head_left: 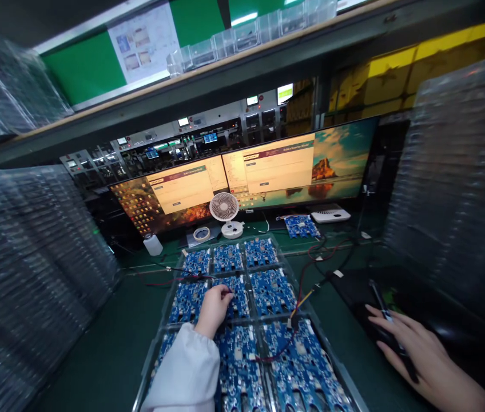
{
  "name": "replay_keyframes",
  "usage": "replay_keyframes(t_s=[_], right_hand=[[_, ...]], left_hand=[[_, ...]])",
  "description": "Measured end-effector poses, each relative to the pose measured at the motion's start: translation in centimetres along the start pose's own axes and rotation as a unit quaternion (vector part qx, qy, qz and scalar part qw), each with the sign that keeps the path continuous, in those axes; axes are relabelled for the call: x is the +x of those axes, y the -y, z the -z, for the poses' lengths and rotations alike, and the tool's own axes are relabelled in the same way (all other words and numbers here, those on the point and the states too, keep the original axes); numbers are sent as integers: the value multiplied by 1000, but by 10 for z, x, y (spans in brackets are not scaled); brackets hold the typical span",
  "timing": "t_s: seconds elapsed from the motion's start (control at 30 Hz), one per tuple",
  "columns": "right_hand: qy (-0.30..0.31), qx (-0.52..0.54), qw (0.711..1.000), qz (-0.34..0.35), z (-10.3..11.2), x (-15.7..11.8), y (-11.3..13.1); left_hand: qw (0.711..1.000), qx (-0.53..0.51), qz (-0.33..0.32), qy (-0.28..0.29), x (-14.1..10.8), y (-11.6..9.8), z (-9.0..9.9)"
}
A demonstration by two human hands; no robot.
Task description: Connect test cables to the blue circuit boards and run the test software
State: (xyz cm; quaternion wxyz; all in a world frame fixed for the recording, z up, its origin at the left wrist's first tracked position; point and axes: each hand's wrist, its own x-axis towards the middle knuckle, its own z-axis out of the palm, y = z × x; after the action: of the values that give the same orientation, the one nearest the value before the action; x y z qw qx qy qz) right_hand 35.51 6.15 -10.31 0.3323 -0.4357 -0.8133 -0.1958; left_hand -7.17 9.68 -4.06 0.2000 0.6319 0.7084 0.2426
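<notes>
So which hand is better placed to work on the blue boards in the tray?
Probably the left hand: it already rests on a middle-row circuit board in the tray. The right hand lies off to the side on a dark mouse.

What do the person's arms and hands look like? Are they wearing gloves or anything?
No gloves: both hands are bare. The left hand comes out of a long white sleeve that looks loose, with a plain cuff at the wrist. The right hand shows no sleeve in view, only a bare wrist and forearm. No rings, watch or markings are visible.
</notes>
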Motion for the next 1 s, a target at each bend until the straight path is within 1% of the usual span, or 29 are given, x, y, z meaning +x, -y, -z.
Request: replay_keyframes(t_s=[0.13,0.3,0.67,1.0], right_hand=[[6,8,1000,-6,-1,-1,-1],[16,11,1000,-10,-1,-3,-2],[19,5,1000,-6,0,-2,-1],[9,13,1000,-9,3,0,2]], left_hand=[[998,60,-9,-16,-2,-5,0],[993,112,3,-27,-5,-10,1],[994,103,12,-26,-1,-8,1],[994,112,-4,-7,-2,-10,3]])
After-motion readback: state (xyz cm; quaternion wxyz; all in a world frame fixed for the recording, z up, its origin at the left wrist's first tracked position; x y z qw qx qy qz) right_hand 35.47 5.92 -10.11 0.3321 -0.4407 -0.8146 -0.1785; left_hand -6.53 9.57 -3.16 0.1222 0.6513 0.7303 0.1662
